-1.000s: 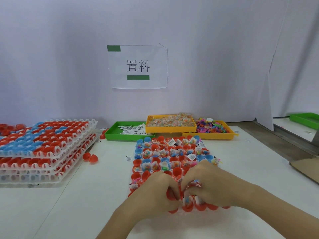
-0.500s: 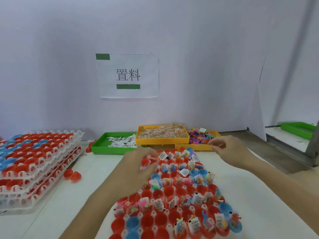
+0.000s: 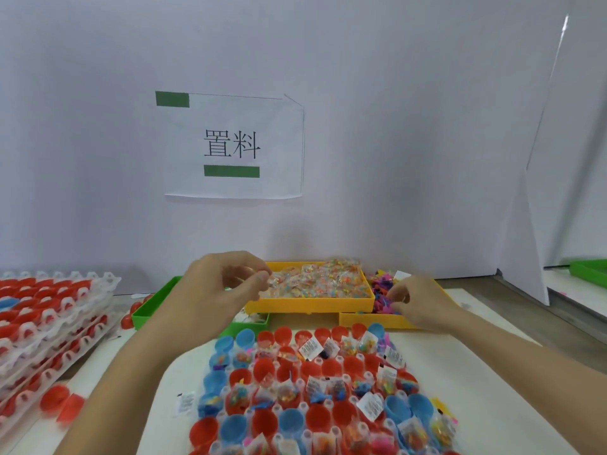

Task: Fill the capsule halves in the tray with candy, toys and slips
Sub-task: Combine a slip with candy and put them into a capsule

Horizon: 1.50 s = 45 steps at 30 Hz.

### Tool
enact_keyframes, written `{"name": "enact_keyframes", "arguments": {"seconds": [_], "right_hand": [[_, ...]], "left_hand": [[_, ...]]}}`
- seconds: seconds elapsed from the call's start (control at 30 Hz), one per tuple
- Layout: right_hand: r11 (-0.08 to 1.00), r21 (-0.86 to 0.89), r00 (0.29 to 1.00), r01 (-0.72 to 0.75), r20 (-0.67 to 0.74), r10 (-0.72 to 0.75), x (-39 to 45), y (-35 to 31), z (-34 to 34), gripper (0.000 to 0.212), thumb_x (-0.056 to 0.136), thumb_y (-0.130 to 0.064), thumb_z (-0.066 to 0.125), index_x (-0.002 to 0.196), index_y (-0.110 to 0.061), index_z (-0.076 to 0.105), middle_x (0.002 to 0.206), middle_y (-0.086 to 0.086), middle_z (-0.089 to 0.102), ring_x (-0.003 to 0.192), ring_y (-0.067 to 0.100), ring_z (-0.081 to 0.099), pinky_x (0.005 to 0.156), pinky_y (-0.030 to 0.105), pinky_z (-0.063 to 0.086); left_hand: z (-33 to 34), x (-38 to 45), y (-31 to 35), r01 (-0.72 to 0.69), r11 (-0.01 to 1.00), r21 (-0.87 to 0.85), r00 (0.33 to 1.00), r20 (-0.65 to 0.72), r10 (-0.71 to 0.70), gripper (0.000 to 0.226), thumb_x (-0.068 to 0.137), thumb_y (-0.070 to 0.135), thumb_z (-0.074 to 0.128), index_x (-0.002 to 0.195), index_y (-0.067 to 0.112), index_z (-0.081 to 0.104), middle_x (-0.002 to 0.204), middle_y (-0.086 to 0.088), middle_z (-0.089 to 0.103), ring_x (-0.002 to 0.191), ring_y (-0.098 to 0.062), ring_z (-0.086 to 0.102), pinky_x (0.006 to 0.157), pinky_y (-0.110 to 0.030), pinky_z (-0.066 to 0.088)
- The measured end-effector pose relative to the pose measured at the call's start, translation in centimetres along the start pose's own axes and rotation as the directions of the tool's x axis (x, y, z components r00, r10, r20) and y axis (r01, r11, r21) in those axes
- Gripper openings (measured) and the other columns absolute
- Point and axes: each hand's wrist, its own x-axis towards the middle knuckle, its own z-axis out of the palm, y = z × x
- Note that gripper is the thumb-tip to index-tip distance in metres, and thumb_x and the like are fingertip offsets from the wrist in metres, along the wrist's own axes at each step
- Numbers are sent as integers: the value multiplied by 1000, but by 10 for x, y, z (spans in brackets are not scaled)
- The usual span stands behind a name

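Note:
The clear tray (image 3: 307, 436) of red and blue capsule halves lies in front of me; several halves hold candy packets, small toys or white slips. Behind it stand a green bin of slips (image 3: 149, 311), a yellow bin of candy packets (image 3: 312, 305) and a yellow bin of coloured toys (image 3: 361, 320). My left hand (image 3: 223, 290) hovers at the candy bin's left edge and pinches a clear candy packet (image 3: 267, 280) between thumb and fingers. My right hand (image 3: 417, 302) reaches into the toy bin with curled fingers on the toys (image 3: 382, 290); whether it holds one is hidden.
A stack of clear trays with red and blue capsule halves (image 3: 49, 323) stands at the left. Two loose red halves (image 3: 62, 402) lie beside the stack. A paper sign (image 3: 231, 146) hangs on the white wall. Another green bin (image 3: 591, 270) sits far right.
Both hands left the near part of the capsule tray and moved forward to the bins: the left to the candy bin, the right to the toy bin. The camera came closer.

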Motion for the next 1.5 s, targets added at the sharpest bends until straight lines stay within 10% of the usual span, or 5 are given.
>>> {"name": "enact_keyframes", "arguments": {"seconds": [0.3, 0.77, 1.3, 1.5], "right_hand": [[990, -119, 984, 73, 172, -52, 25, -13, -4, 18, 85, -15, 75, 83, -31, 66, 71, -11, 59, 63, 3, 52, 49, 13, 36], [985, 118, 983, 122, -154, -103, 20, -46, -21, 13, 95, -13, 61, 91, -17, 73, 85, -4, 70, 83, 12, 63, 72, 25, 44], [908, 267, 942, 324, -7, -335, 53, -199, 60, 28, 97, -9, 53, 104, -21, 77, 101, -2, 73, 83, 4, 61, 62, 7, 40], [932, 190, 938, 308, 105, -332, 63, -215, 75, 22, 94, -7, 59, 108, -9, 77, 97, 0, 70, 87, 13, 60, 82, 28, 50]], "left_hand": [[2, 5, -20, 54, 998, 42, 999, 6, -54, 12, 91, 29, 62, 87, 35, 71, 79, 18, 71, 79, -5, 68, 76, -31, 56], [-17, 2, -42, 253, 966, -47, 945, -201, -257, 18, 91, 15, 61, 80, 25, 71, 75, 7, 73, 70, -10, 69, 66, -29, 54], [-21, 0, -41, 249, 962, -111, 947, -179, -266, 14, 91, 23, 60, 85, 30, 70, 78, 9, 74, 71, -8, 69, 66, -27, 56], [-27, -1, -45, 251, 961, -114, 945, -184, -269, 14, 91, 23, 59, 86, 30, 70, 80, 7, 74, 70, -8, 69, 67, -31, 57]]}}
